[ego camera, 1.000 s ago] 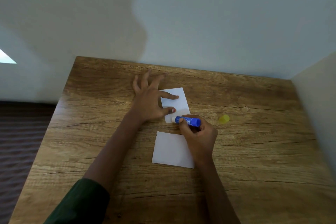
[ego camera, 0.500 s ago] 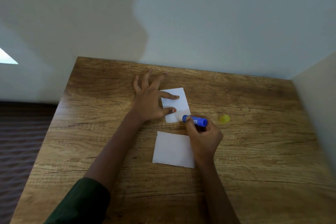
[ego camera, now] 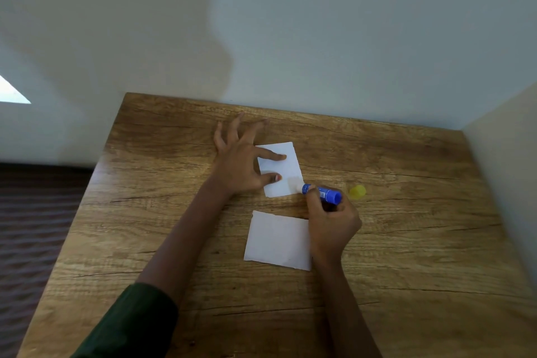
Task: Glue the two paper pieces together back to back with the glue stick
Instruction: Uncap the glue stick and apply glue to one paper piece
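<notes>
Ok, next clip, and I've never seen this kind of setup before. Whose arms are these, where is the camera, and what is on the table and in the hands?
There is no machine here: a person works with bare hands, and the single picture comes from a wide-angle camera worn on their head, looking forward and down. That is why both arms reach in from the bottom edge.

On the wooden table lie two white paper pieces. The left hand presses the farther paper flat with its thumb and forefinger. The right hand holds a blue glue stick, its tip on that paper's near right corner. The nearer paper lies apart, partly under the right wrist. A small yellow cap, probably the glue stick's, sits to the right.
</notes>
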